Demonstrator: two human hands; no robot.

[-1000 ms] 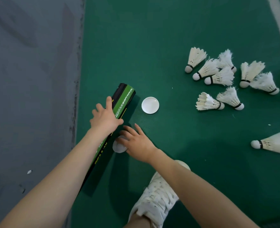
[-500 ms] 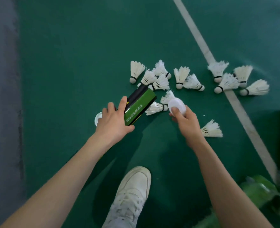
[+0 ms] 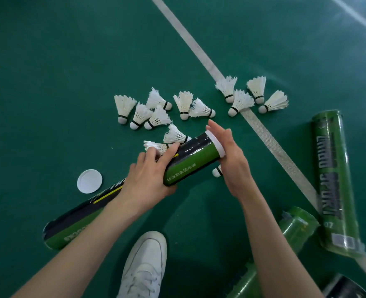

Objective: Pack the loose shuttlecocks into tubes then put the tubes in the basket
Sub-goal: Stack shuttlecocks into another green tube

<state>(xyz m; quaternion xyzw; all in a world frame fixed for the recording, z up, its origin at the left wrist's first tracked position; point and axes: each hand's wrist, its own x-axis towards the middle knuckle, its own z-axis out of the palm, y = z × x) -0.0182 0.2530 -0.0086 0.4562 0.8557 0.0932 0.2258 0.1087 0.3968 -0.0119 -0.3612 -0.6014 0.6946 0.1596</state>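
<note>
Low over the green court floor [image 3: 48, 82], the tube [image 3: 190, 162] slants in the left hand [image 3: 147, 179], whose fingers wrap its middle. The right hand [image 3: 231, 166], fingers straight, presses a white cap [image 3: 215, 143] onto its far end. Capping looks underway. I'd guess the loose shuttlecocks [image 3: 156, 117] beyond go in next, through the other end.

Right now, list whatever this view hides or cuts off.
Head view:
Inside of the held tube: hidden by its wall and the white cap.
Shuttlecock beside the right hand: only its cork shows, the hand covers the rest.
Dark tube at lower right: cut off by the bottom edge.
Basket: out of frame.
</note>
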